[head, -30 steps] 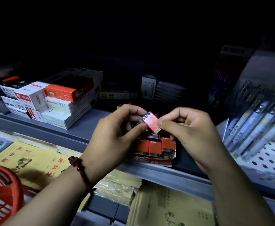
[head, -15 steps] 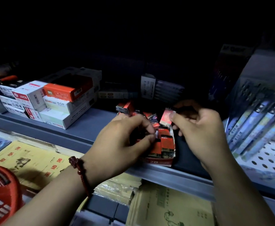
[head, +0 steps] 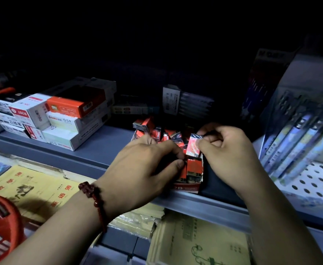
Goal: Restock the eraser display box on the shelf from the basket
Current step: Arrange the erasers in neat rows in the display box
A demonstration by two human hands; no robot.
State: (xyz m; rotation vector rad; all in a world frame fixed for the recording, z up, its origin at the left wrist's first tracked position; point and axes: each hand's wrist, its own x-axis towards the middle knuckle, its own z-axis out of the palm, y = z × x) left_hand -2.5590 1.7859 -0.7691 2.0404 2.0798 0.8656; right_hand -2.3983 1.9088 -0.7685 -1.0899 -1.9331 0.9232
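Now the right hand (head: 231, 155) pinches one eraser (head: 193, 148) in its grip just over the display box (head: 187, 187) on the shelf (head: 99, 150); the left hand (head: 143, 169) pinches the standing erasers (head: 194, 167) in its grip. Next, I think, the eraser must slide upright between them.

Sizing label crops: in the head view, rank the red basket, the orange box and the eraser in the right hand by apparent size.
The red basket, nearest and cut off
orange box
eraser pinched in the right hand, smallest

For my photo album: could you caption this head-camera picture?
Right hand pinches an eraser over the red display box on the shelf; left hand grips erasers inside it.
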